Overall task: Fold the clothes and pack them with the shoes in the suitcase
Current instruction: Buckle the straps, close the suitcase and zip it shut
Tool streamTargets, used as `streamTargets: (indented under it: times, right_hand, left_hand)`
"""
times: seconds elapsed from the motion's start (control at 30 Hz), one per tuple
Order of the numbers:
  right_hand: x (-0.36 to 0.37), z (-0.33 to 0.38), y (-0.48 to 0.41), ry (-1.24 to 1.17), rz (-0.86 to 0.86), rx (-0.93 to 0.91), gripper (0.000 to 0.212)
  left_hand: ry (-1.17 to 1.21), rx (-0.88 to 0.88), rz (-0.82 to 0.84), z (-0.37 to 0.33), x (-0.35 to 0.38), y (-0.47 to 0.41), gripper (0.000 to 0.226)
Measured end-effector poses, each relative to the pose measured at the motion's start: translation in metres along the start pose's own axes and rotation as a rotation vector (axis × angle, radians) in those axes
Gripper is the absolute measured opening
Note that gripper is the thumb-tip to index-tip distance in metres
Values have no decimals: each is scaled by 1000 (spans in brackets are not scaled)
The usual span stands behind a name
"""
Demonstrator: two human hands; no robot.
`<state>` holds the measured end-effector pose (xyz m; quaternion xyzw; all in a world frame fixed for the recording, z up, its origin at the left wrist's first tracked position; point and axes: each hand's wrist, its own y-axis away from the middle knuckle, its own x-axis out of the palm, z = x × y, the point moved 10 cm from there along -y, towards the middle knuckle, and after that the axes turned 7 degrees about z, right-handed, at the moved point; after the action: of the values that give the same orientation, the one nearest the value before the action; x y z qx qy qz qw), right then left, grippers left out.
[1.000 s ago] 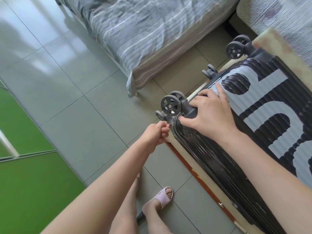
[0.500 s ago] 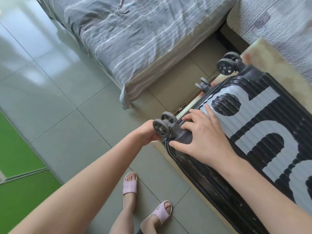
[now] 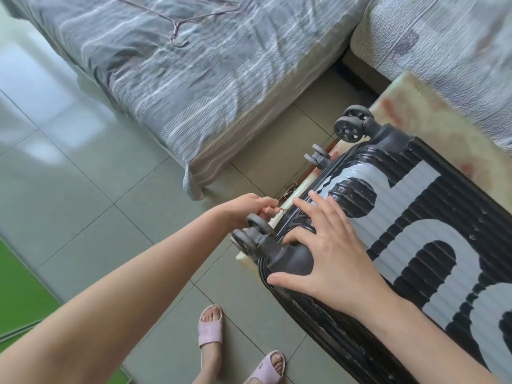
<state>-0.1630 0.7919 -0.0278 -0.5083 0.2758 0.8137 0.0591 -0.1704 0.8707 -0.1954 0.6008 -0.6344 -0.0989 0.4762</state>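
Beneath the flat, released right hand, suitcase; left hand perhaps pinching its zip.

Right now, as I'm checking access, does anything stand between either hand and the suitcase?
Nothing visible: the right hand lies spread on the suitcase by a wheel, the left hand pinches something small at its edge.

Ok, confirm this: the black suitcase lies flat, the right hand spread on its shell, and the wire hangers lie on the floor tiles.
Wrong on one point: the head view shows the wire hangers on the grey striped bed, not the floor tiles. The black suitcase does lie flat, the right hand spread on its shell.
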Motion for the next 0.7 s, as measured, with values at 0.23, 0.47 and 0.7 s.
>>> streamTargets:
  times: [0.23, 0.47, 0.7]
  right_hand:
    - [2, -2, 1, 23, -6, 33, 61]
    - [0, -3, 1, 28, -7, 43, 56]
    - [-1, -6, -1, 33, -6, 42, 55]
  left_hand:
    - [-24, 43, -10, -9, 0, -6, 31]
    - [-241, 71, -25, -26, 2, -5, 37]
    - [-214, 136, -25, -38, 7, -18, 30]
